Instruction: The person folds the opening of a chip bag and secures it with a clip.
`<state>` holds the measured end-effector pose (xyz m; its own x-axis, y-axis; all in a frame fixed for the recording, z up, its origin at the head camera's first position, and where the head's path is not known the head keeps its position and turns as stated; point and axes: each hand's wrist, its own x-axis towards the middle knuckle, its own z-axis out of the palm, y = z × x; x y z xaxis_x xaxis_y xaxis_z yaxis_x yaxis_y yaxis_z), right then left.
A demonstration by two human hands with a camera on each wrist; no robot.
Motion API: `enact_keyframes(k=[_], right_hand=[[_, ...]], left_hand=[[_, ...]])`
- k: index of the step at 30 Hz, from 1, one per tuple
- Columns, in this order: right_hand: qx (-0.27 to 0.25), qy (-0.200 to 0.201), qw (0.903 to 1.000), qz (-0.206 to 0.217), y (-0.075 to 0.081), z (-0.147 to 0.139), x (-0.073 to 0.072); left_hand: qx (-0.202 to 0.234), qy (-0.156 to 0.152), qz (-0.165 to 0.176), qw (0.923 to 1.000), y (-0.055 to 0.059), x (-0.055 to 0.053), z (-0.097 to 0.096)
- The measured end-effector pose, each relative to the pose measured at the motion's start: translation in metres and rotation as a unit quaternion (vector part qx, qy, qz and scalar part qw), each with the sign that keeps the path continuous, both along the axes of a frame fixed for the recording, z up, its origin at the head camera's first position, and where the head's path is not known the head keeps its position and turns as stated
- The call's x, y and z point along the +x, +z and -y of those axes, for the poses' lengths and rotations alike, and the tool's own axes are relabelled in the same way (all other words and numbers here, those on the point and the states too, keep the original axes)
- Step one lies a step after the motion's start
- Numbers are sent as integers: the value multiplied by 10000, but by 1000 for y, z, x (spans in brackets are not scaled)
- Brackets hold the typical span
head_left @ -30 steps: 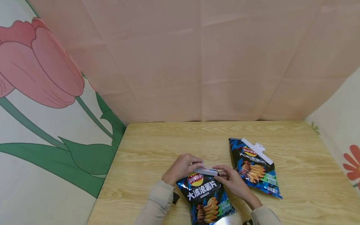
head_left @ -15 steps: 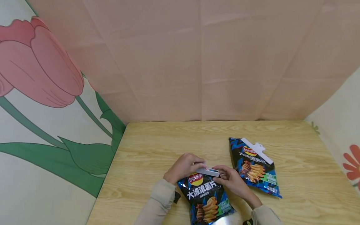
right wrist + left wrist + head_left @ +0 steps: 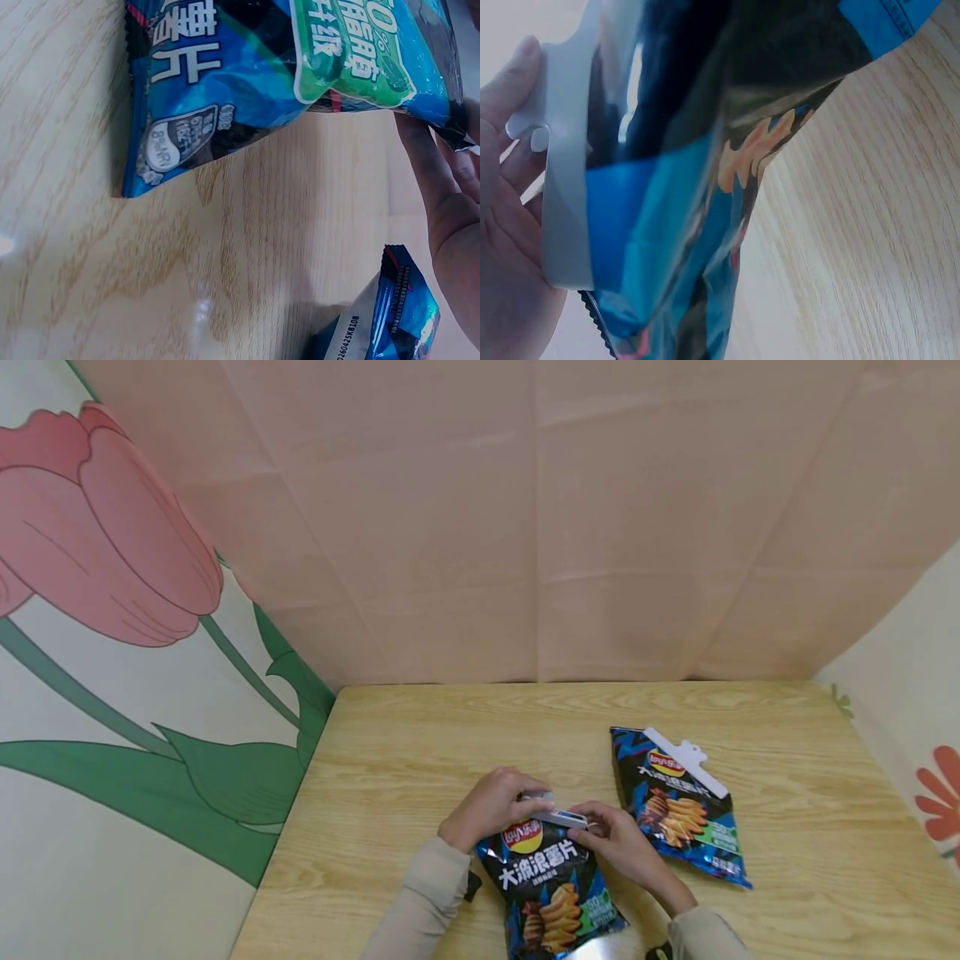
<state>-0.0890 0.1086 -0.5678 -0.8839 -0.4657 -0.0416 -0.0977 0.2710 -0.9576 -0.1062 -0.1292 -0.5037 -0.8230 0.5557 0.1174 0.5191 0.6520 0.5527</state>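
A blue and black bag of potato chips [image 3: 543,893] lies near the front of the table, its top edge raised toward my hands. Along that edge sits a white bag clip [image 3: 562,819]. My left hand [image 3: 491,808] grips the clip's left part; in the left wrist view, fingers curl around the handle of the clip [image 3: 566,172] beside the glossy bag [image 3: 660,217]. At the bag's upper right corner, my right hand [image 3: 621,842] pinches the foil with thumb and fingers. The right wrist view shows these fingers [image 3: 427,161] at the bag's corner, partly cut off by the frame.
A second, similar chip bag [image 3: 678,831] lies to the right, with a white clip [image 3: 688,762] slanting across its top. The wooden table [image 3: 390,743] meets a pinkish cloth backdrop [image 3: 525,527] behind. A wall with a painted tulip [image 3: 142,527] stands at left.
My left hand and the clip have shifted slightly to the right along the bag's top, and the bag's upper left corner has shifted with them. My right hand stays nearly in place.
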Motion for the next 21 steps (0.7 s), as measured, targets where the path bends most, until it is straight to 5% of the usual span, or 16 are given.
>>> enact_keyframes(k=[21], right_hand=[[611, -899, 9933, -384, 1, 13, -9]], left_hand=[[-399, 656, -871, 9932, -6, -9, 1]])
